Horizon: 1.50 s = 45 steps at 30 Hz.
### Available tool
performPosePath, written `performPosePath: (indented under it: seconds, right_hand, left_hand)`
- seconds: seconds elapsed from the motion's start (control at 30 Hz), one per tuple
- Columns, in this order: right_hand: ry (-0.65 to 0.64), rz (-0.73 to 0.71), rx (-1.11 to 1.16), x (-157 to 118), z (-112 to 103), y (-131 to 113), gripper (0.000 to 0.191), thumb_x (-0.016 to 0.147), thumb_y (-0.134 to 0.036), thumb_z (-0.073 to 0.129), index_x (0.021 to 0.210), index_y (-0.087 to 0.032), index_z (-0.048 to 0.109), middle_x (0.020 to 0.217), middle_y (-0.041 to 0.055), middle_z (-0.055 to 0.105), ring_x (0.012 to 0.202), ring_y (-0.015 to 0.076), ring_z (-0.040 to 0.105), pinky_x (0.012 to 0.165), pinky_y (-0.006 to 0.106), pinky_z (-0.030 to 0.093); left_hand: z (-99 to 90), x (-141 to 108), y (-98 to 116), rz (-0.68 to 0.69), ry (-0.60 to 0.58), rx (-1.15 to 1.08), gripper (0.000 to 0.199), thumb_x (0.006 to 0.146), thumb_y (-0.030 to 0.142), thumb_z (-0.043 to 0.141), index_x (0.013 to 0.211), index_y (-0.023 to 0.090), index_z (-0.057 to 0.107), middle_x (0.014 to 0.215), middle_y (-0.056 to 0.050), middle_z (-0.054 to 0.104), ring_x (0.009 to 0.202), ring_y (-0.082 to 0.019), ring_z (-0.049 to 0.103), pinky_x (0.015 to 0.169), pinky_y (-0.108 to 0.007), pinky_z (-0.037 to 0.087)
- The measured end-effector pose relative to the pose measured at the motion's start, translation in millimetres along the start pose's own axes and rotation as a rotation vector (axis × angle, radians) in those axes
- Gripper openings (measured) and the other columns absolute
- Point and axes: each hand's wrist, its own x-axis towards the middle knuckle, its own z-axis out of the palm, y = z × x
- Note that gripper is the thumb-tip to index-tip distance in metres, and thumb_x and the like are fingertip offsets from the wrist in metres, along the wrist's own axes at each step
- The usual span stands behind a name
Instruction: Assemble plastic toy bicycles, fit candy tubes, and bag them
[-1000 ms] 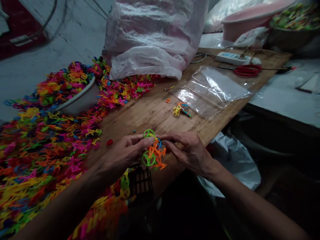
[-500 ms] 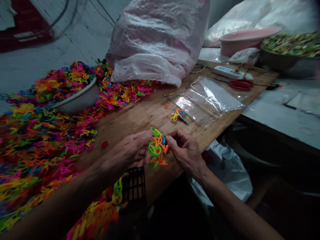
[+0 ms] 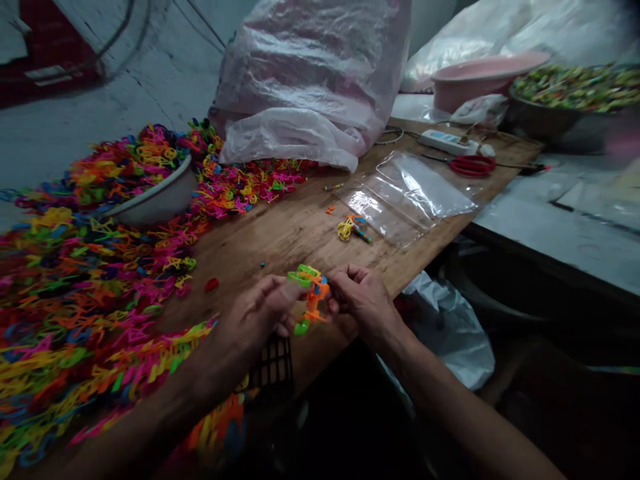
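Head view: we pinch a small toy (image 3: pixel 309 298) between both hands above the table (image 3: pixel 280 233) edge. Left hand (image 3: pixel 260 317) closes fingertips on its green end, right hand (image 3: pixel 357 297) closes on the orange side. We judge it very light, thin springy plastic that snaps or pops apart if squeezed; best held at the wheel rims or frame joints, not the thin spokes. It looks like an orange frame with green wheel parts and a blue bit, possibly a tiny bike, though blur hides detail. Loose parts (image 3: pixel 75 267) pile on the left.
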Motion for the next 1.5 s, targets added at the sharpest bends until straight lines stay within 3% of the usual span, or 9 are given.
performPosePath:
  seconds: [0.13,0.23,0.43,0.6,0.83,1.0,1.13,1.27,1.5]
  right_hand:
    - [-0.021,-0.044,-0.008,-10.4,8.4,4.0,0.017,0.071,-0.027,0.06,0.063,-0.016,0.05,0.051,-0.0051,0.055,0.034,0.0048,0.044,0.034,0.016,0.041]
    - [-0.051,-0.093,-0.037,-25.1,14.9,-0.1,0.024,0.074,-0.035,0.061,0.065,-0.016,0.05,0.053,-0.0051,0.052,0.034,0.0041,0.04,0.033,0.017,0.037]
    - [-0.039,-0.255,-0.294,-54.8,14.1,-5.4,0.027,0.078,-0.04,0.06,0.071,-0.016,0.053,0.056,-0.0059,0.044,0.041,0.0042,0.037,0.037,0.017,0.032]
    - [-0.151,-0.492,-0.41,-74.8,2.5,0.9,0.017,0.083,-0.033,0.056,0.091,-0.018,0.057,0.069,-0.0026,0.052,0.053,0.007,0.043,0.045,0.018,0.034]
    - [-0.295,-0.701,-0.555,-97.2,-16.1,4.5,0.013,0.085,-0.025,0.056,0.095,-0.018,0.06,0.074,-0.0003,0.052,0.059,0.009,0.045,0.055,0.022,0.039]
    - [-0.374,-0.903,-0.749,-102.1,-21.5,-0.1,0.015,0.086,-0.018,0.054,0.097,-0.019,0.063,0.082,0.0033,0.059,0.071,0.0123,0.054,0.067,0.026,0.044]
    - [-0.283,-0.909,-0.765,-107.0,-17.5,-2.9,0.011,0.085,-0.015,0.054,0.09,-0.018,0.063,0.075,0.0014,0.058,0.066,0.0112,0.054,0.061,0.024,0.043]
    - [-0.165,-0.865,-0.682,-115.4,-8.8,6.6,0.01,0.084,-0.013,0.054,0.09,-0.017,0.061,0.075,0.0004,0.057,0.065,0.0103,0.054,0.059,0.023,0.043]
    - [-0.212,-0.856,-0.65,-117.1,-4.1,19.2,0.014,0.084,-0.011,0.053,0.093,-0.019,0.061,0.08,0.0008,0.06,0.07,0.0105,0.058,0.065,0.022,0.046]
  left_hand:
    - [10.0,-11.5,-1.5,0.139,0.095,0.25,0.047,0.066,0.04,0.071,0.105,0.02,0.057,0.107,-0.007,0.064,0.079,-0.02,0.062,0.07,-0.031,0.048]
    - [8.0,-14.2,-1.0,0.213,0.087,0.165,0.033,0.072,0.039,0.065,0.096,0.017,0.059,0.098,-0.006,0.067,0.076,-0.018,0.063,0.065,-0.027,0.047]
    - [-3.8,-41.8,10.3,-0.021,-0.016,-0.052,0.033,0.077,0.042,0.061,0.095,0.015,0.057,0.073,-0.002,0.066,0.041,-0.008,0.049,0.042,-0.021,0.036]
    - [-5.2,-69.4,10.7,-0.03,-0.181,-0.142,0.029,0.078,0.041,0.061,0.092,0.016,0.056,0.08,-0.003,0.066,0.045,-0.007,0.051,0.044,-0.019,0.037]
    - [2.8,-78.7,-8.7,-0.092,-0.286,-0.35,0.022,0.083,0.03,0.056,0.083,0.009,0.061,0.073,-0.004,0.062,0.037,-0.002,0.045,0.036,-0.015,0.028]
    - [2.3,-82.7,-17.3,-0.118,-0.369,-0.43,0.022,0.084,0.029,0.054,0.079,0.009,0.062,0.071,-0.005,0.06,0.041,-0.005,0.049,0.039,-0.016,0.034]
    - [3.4,-89.7,-19.4,-0.039,-0.456,-0.554,0.026,0.074,0.032,0.062,0.091,0.012,0.062,0.084,-0.006,0.06,0.054,-0.011,0.055,0.05,-0.023,0.043]
    - [14.0,-95.2,-25.8,0.015,-0.347,-0.489,0.024,0.075,0.03,0.066,0.093,0.017,0.059,0.078,-0.002,0.057,0.057,-0.008,0.05,0.054,-0.02,0.039]
    - [22.8,-98.3,-44.6,0.035,-0.092,-0.388,0.025,0.082,0.036,0.059,0.071,0.014,0.058,0.061,0.002,0.053,0.047,-0.005,0.044,0.045,-0.019,0.032]
